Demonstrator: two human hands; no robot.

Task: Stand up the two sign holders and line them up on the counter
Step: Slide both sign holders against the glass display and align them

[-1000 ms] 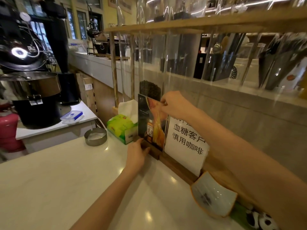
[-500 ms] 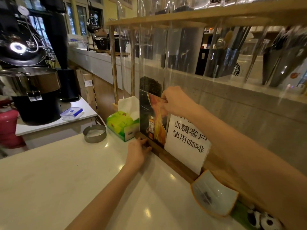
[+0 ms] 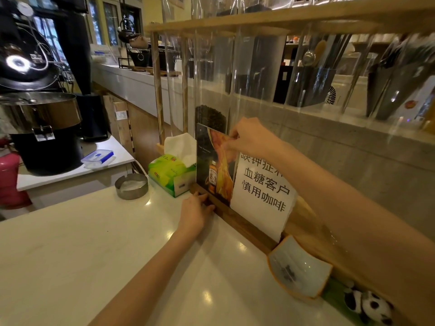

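A pale counter (image 3: 70,255) carries two upright sign holders (image 3: 235,215) at centre frame, a tissue box (image 3: 169,177), metal ashtray (image 3: 131,185) and ceramic dish (image 3: 299,271).

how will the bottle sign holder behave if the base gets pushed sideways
The bottle sign is a tall, thin panel in a narrow wooden base, so it probably tips easily. The panel looks stiff, not floppy. On the glossy counter the base would likely slide readily.

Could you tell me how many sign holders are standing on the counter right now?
2. The bottle-picture sign holder stands beside the tissue box, held by both hands. The white Chinese-text sign holder stands directly to its right. None seem hidden.
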